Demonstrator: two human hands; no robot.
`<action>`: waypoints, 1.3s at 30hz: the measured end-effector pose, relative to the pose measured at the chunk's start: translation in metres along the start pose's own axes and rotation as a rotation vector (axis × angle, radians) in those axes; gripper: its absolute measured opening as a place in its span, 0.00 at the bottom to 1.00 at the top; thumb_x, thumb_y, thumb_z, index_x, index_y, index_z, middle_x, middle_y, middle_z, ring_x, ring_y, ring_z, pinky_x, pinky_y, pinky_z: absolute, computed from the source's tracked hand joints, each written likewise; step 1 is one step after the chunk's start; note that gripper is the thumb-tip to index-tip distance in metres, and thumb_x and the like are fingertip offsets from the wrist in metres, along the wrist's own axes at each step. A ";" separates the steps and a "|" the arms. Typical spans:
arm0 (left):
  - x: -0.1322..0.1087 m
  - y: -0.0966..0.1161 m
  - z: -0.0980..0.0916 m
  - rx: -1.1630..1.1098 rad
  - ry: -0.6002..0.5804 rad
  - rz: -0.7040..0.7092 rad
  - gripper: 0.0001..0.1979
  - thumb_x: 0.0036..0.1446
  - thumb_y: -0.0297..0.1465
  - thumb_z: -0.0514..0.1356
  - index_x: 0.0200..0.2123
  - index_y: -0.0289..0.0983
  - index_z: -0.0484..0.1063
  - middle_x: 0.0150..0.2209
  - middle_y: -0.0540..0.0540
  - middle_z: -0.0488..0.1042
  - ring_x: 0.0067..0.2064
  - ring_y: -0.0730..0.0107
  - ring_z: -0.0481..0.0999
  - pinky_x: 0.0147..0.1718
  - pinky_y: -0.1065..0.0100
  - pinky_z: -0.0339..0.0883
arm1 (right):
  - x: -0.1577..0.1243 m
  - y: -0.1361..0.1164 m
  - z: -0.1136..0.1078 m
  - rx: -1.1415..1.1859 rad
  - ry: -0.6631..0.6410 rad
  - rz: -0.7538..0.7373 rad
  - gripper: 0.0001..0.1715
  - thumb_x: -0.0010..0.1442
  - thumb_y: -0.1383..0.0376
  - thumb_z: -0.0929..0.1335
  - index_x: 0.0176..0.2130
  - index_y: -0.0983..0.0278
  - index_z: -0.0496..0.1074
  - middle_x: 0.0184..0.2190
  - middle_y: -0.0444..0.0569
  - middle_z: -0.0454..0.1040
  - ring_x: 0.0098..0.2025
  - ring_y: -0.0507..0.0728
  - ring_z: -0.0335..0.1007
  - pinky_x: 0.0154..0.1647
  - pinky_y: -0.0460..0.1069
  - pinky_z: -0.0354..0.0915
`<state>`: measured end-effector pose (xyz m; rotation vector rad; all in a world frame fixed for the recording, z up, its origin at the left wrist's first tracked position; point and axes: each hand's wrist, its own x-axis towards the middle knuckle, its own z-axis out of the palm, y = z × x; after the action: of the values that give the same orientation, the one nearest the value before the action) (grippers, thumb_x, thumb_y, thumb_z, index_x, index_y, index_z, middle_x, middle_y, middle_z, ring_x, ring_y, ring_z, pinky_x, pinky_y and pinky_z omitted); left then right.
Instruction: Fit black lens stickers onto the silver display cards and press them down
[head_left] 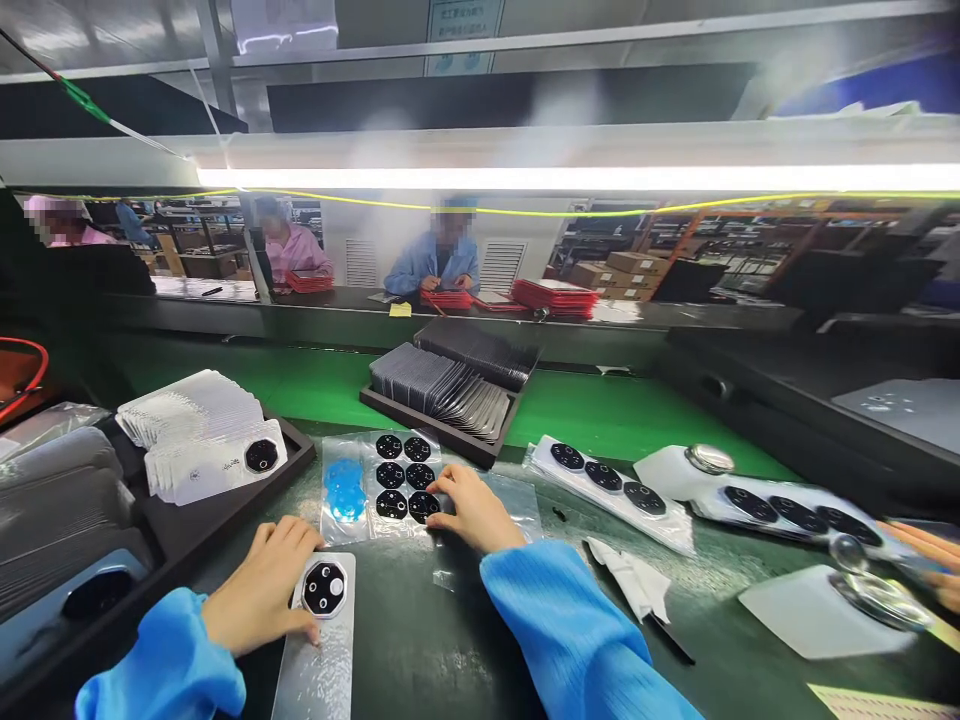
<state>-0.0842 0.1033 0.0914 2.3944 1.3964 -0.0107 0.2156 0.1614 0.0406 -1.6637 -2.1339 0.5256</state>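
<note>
My left hand (262, 590) rests over the upper left of a silver phone back cover (330, 660), its thumb on the surface and its fingers along the top. A black round camera piece (324, 590) sits in that cover's upper part. Thumb and forefinger of my right hand (476, 510) close on the edge of a black camera lens cover (422, 507), at the lower right of a clear plastic sheet (367, 530). Several like pieces lie on the sheet in two columns. To their left are round blue films (345, 490).
A tray (300, 455) of fanned white covers stands left, beside grey covers (60, 520). Dark panels fill a tray (484, 450) behind. Bagged lens covers (607, 490), white pump bottles (832, 610) and tweezers under a tissue (637, 580) lie right. Another person's hand (930, 555) shows at the right edge.
</note>
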 end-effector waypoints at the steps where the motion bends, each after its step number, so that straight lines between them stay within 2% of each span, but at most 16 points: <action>1: -0.002 0.002 0.002 -0.029 -0.034 -0.019 0.33 0.41 0.41 0.71 0.50 0.40 0.66 0.50 0.43 0.67 0.53 0.52 0.63 0.51 0.57 0.55 | 0.006 0.001 0.001 -0.014 -0.029 0.012 0.18 0.47 0.64 0.77 0.39 0.59 0.73 0.44 0.49 0.68 0.50 0.62 0.64 0.49 0.56 0.62; 5: -0.002 0.004 0.007 -0.084 -0.062 -0.047 0.35 0.42 0.35 0.71 0.53 0.39 0.63 0.52 0.44 0.65 0.53 0.54 0.62 0.52 0.58 0.53 | 0.021 0.004 0.004 -0.047 -0.130 0.040 0.24 0.41 0.63 0.79 0.38 0.60 0.70 0.43 0.48 0.66 0.49 0.61 0.63 0.46 0.54 0.62; 8: 0.002 0.002 0.010 -0.067 -0.063 -0.053 0.34 0.41 0.35 0.71 0.52 0.39 0.63 0.51 0.44 0.65 0.52 0.53 0.61 0.51 0.57 0.54 | 0.029 0.005 0.005 -0.055 -0.184 0.043 0.27 0.37 0.64 0.80 0.36 0.60 0.68 0.41 0.46 0.65 0.48 0.60 0.63 0.44 0.52 0.62; 13: 0.008 0.002 0.011 -0.069 -0.100 -0.066 0.36 0.38 0.35 0.72 0.50 0.35 0.63 0.48 0.43 0.63 0.51 0.52 0.61 0.50 0.57 0.57 | 0.035 0.004 0.003 -0.057 -0.204 0.036 0.30 0.34 0.66 0.81 0.33 0.60 0.65 0.38 0.43 0.66 0.43 0.58 0.65 0.39 0.50 0.63; 18: 0.003 0.007 0.009 -0.206 -0.006 -0.049 0.27 0.40 0.30 0.71 0.43 0.37 0.63 0.48 0.45 0.60 0.50 0.57 0.61 0.49 0.60 0.60 | 0.015 -0.003 0.007 -0.041 -0.107 -0.030 0.25 0.44 0.69 0.77 0.39 0.60 0.65 0.38 0.45 0.69 0.44 0.59 0.67 0.42 0.52 0.64; 22: -0.002 0.012 0.006 -0.370 0.027 -0.011 0.27 0.47 0.31 0.66 0.49 0.42 0.61 0.49 0.47 0.60 0.45 0.61 0.66 0.45 0.61 0.62 | -0.006 -0.004 0.014 -0.015 -0.014 -0.112 0.24 0.52 0.72 0.72 0.48 0.60 0.65 0.46 0.51 0.67 0.50 0.61 0.66 0.50 0.56 0.65; 25: 0.002 0.014 0.009 -0.588 -0.052 -0.032 0.28 0.51 0.31 0.63 0.54 0.44 0.57 0.45 0.49 0.64 0.39 0.66 0.68 0.37 0.65 0.63 | -0.012 0.000 0.019 0.016 0.020 -0.175 0.27 0.54 0.72 0.70 0.53 0.62 0.64 0.48 0.54 0.65 0.51 0.61 0.66 0.53 0.56 0.66; 29: 0.012 0.019 0.029 -1.075 -0.127 -0.002 0.31 0.51 0.28 0.63 0.54 0.43 0.51 0.37 0.53 0.66 0.36 0.69 0.70 0.33 0.68 0.62 | -0.010 0.005 0.023 0.058 0.064 -0.241 0.29 0.51 0.73 0.70 0.53 0.64 0.66 0.44 0.53 0.66 0.47 0.61 0.69 0.49 0.56 0.69; 34: 0.027 0.042 0.051 -1.516 -0.102 0.000 0.36 0.46 0.28 0.68 0.53 0.43 0.50 0.40 0.51 0.71 0.43 0.66 0.74 0.42 0.65 0.63 | -0.014 0.006 0.015 0.121 0.169 -0.296 0.25 0.55 0.67 0.70 0.52 0.63 0.66 0.43 0.52 0.67 0.43 0.59 0.69 0.44 0.55 0.70; 36: 0.032 0.052 0.054 -1.590 -0.112 -0.029 0.35 0.45 0.27 0.70 0.51 0.41 0.53 0.41 0.49 0.73 0.45 0.64 0.74 0.45 0.64 0.62 | -0.021 0.007 0.006 0.144 0.230 -0.285 0.23 0.58 0.64 0.68 0.53 0.61 0.66 0.43 0.51 0.67 0.40 0.58 0.69 0.41 0.53 0.71; 39: 0.040 0.064 0.053 -1.642 -0.198 -0.046 0.31 0.45 0.27 0.70 0.50 0.38 0.57 0.43 0.45 0.75 0.48 0.61 0.75 0.48 0.63 0.61 | -0.037 0.013 -0.009 0.177 0.332 -0.250 0.21 0.60 0.62 0.67 0.53 0.60 0.65 0.41 0.50 0.67 0.36 0.56 0.67 0.36 0.51 0.70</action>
<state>-0.0004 0.0919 0.0542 0.9268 0.7305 0.6044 0.2391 0.1287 0.0389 -1.2651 -1.9494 0.3255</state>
